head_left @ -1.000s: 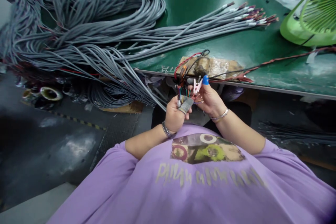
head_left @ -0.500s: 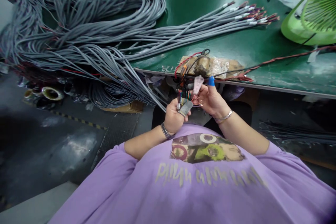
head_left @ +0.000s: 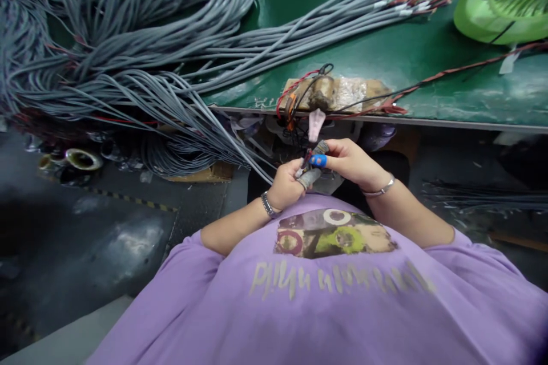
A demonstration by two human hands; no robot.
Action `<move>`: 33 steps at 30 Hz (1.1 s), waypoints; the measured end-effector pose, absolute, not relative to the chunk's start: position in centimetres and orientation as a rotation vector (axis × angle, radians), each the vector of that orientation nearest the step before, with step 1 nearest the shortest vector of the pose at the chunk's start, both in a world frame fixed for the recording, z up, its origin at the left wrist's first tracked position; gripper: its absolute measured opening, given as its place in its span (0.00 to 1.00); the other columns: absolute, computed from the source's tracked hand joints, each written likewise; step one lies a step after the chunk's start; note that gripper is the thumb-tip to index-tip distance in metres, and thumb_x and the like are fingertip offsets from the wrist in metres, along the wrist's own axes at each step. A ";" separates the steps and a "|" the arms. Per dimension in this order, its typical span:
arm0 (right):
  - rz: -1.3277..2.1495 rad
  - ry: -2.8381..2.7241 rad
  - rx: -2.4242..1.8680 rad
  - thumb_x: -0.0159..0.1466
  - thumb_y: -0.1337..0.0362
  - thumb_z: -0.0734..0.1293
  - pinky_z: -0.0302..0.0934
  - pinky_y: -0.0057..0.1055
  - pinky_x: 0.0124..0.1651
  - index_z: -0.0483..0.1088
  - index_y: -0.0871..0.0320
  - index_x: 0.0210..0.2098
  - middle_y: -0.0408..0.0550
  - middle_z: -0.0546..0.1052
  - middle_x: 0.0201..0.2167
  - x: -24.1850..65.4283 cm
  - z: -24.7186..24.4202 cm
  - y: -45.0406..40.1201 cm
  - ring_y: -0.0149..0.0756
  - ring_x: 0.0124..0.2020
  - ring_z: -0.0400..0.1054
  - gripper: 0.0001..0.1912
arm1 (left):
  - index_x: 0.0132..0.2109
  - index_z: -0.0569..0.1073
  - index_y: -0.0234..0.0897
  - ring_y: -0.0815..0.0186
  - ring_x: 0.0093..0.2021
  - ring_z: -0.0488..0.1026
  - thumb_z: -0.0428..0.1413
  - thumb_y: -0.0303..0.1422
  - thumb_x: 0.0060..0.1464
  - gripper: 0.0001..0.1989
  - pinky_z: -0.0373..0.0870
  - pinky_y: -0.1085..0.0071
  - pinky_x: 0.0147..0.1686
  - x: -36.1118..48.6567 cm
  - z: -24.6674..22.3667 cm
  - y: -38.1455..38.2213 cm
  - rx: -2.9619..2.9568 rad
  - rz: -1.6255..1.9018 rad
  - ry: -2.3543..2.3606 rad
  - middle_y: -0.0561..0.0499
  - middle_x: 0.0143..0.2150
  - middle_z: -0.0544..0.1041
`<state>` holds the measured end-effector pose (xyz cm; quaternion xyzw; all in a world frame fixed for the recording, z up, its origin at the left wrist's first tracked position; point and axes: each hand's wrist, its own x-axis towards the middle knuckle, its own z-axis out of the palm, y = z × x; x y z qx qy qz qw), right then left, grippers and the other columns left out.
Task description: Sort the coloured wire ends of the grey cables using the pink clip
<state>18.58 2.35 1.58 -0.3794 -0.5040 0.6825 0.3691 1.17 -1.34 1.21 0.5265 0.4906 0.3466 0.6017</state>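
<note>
My left hand [head_left: 287, 185] is closed on the end of a grey cable [head_left: 262, 171], in front of my shirt. Thin coloured wires [head_left: 307, 157] and a small white sleeve [head_left: 299, 173] stick out at its fingertips. My right hand [head_left: 353, 165], blue tape [head_left: 318, 160] round its thumb, pinches at those same wires. Grey coverings wrap a finger on each hand. Just beyond the fingers, a pale pink piece [head_left: 317, 124] hangs at the bench edge beside a small brown cylindrical device [head_left: 322, 91] with red, black and orange leads.
Large bundles of grey cable [head_left: 171, 45] lie over the left of the green bench [head_left: 454, 91], their stripped ends pointing right. A green fan [head_left: 483, 17] stands at the right. Below are coiled cables [head_left: 180, 157] and tape-like rolls [head_left: 83, 159].
My right hand has turned inward, its thumb coming down onto the wires. The spread coloured wires are now gathered between both hands. The view has shifted slightly.
</note>
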 end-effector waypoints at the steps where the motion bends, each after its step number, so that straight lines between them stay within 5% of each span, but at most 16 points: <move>1: 1.723 -1.333 -0.972 0.49 0.48 0.79 0.60 0.27 0.30 0.76 0.60 0.29 0.42 0.75 0.24 18.6 1.5 2.3 0.29 0.25 0.64 0.21 | 0.30 0.70 0.36 0.76 0.13 0.63 0.67 0.42 0.46 0.17 0.58 0.79 0.15 1.2 1.3 -1.3 1.227 0.753 1.132 0.59 0.18 0.70; 9: 1.745 -1.222 -1.071 0.51 0.37 0.74 0.66 0.27 0.30 0.75 0.59 0.33 0.45 0.75 0.29 20.0 0.5 1.7 0.29 0.27 0.66 0.30 | 0.32 0.68 0.36 0.77 0.13 0.62 0.61 0.48 0.53 0.19 0.56 0.80 0.13 0.9 0.4 -1.6 1.124 0.924 1.192 0.59 0.20 0.71; 15: 1.703 -1.094 -1.050 0.47 0.49 0.80 0.59 0.25 0.24 0.74 0.59 0.33 0.43 0.74 0.28 18.7 0.2 0.2 0.27 0.25 0.62 0.24 | 0.33 0.68 0.36 0.76 0.14 0.65 0.63 0.49 0.51 0.20 0.58 0.80 0.14 1.1 0.1 -1.6 1.061 0.998 1.173 0.58 0.21 0.72; 33: 1.683 -0.997 -1.009 0.48 0.51 0.80 0.52 0.25 0.22 0.72 0.58 0.28 0.39 0.69 0.21 16.6 0.0 0.9 0.25 0.21 0.56 0.21 | 0.33 0.67 0.36 0.76 0.16 0.67 0.64 0.49 0.48 0.22 0.54 0.80 0.14 1.3 0.1 -1.5 0.841 1.122 1.168 0.57 0.23 0.74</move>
